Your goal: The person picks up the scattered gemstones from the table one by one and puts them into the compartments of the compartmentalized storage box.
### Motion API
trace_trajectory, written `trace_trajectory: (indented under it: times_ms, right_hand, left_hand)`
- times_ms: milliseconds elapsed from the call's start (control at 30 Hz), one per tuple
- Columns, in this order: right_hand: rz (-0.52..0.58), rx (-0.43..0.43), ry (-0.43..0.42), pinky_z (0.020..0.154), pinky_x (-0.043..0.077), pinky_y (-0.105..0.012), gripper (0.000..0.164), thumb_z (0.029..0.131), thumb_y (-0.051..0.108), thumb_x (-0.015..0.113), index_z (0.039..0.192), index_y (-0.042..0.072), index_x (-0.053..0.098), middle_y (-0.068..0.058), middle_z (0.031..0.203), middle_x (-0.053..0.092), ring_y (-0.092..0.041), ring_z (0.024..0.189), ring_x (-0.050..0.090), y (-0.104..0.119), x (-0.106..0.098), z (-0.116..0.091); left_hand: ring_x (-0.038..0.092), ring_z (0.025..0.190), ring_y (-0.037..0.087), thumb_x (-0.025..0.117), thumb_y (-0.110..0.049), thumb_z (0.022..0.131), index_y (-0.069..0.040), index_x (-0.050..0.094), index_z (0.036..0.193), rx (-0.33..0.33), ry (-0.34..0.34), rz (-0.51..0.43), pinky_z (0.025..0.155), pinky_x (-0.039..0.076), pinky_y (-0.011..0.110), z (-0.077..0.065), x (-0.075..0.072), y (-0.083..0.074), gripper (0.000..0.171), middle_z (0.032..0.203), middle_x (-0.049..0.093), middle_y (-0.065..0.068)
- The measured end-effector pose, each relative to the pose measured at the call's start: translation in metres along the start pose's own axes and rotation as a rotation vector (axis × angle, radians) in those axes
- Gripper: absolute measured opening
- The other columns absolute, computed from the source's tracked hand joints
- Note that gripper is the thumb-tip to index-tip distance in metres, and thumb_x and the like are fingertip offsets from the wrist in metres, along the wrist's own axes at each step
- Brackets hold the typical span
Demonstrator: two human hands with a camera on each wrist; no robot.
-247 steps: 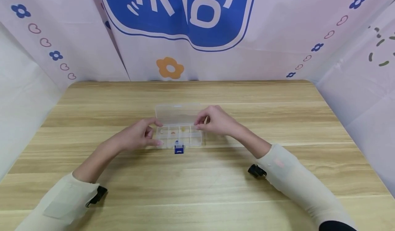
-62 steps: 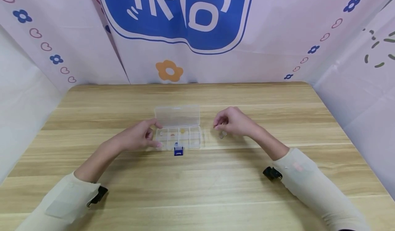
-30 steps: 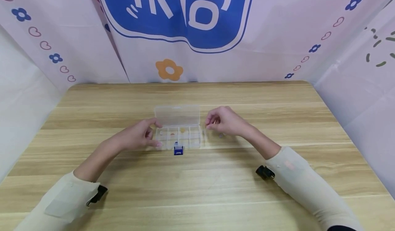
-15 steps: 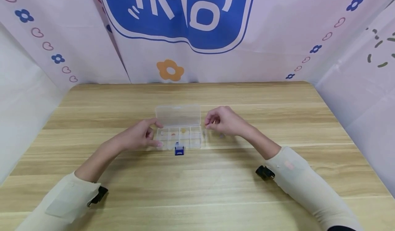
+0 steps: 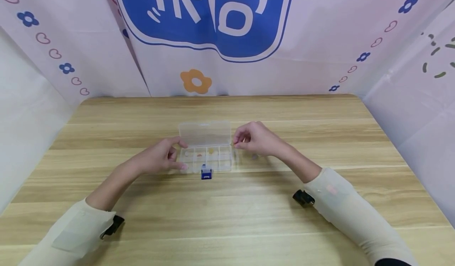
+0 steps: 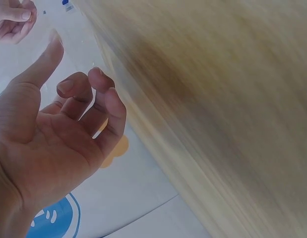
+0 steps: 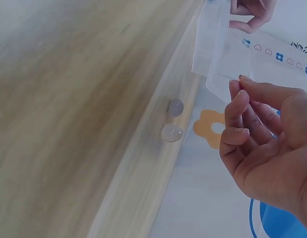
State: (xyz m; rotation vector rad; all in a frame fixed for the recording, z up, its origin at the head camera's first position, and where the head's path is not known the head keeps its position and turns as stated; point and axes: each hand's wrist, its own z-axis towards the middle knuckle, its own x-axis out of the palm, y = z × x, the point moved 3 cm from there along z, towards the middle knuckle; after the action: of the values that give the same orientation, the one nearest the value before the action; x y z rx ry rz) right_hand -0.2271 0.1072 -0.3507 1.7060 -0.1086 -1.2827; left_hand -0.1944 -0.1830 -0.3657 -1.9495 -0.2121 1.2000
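A clear plastic compartment box (image 5: 225,165) stands on the table with its lid (image 5: 205,134) raised at the back and a blue latch (image 5: 206,174) in front. Small pale, orange (image 5: 199,155) and yellow (image 5: 211,151) pieces lie in separate back compartments; something small and blue shows near the latch. My left hand (image 5: 156,155) spans the box's left end, index finger at the rear corner, thumb at the front. Between thumb and index finger, my right hand (image 5: 257,139) pinches a tiny orange bead (image 7: 241,77), mostly hidden, just beyond the box's right edge.
Two rounded beads, one greyish (image 7: 176,107) and one clear (image 7: 171,132), rest on the wooden table (image 5: 227,218) below my right hand. A printed cloth (image 5: 320,41) hangs behind the table's far edge.
From above the box's right compartments, my right hand went right to the loose beads, then came back left with an orange bead to the box's edge. My left hand stays put.
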Motion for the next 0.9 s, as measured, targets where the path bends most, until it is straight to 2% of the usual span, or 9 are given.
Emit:
trace_trajectory:
  times_ms: [333,600,900]
  right_hand:
    - [-0.004,-0.015,0.026,0.076,0.056,-0.027,0.004,0.095,0.004,0.074,0.093,0.001,0.075,-0.002,0.087,0.074,-0.013,0.081,0.068,0.007,0.005,0.004]
    - [0.000,-0.036,0.032,0.075,0.055,-0.026,0.005,0.095,0.003,0.075,0.091,0.005,0.075,-0.001,0.087,0.074,-0.012,0.081,0.067,0.012,0.009,0.006]
    - [0.009,-0.039,0.068,0.075,0.056,-0.025,0.004,0.095,0.005,0.076,0.094,0.001,0.076,-0.003,0.089,0.074,-0.012,0.082,0.067,0.014,0.016,0.011]
  left_hand:
    - [0.035,0.052,0.007,0.080,-0.008,0.092,0.012,0.051,0.134,0.013,-0.002,-0.005,0.053,0.036,0.024,-0.001,0.001,0.001,0.055,0.059,0.042,-0.004]
    - [0.036,0.051,0.008,0.081,-0.010,0.091,0.012,0.051,0.135,0.020,-0.003,-0.002,0.053,0.036,0.024,-0.002,0.001,-0.002,0.057,0.059,0.042,-0.004]
    - [0.036,0.051,0.007,0.081,-0.010,0.091,0.013,0.051,0.135,0.025,-0.007,-0.006,0.052,0.034,0.024,-0.001,0.000,-0.002,0.058,0.059,0.042,-0.004]
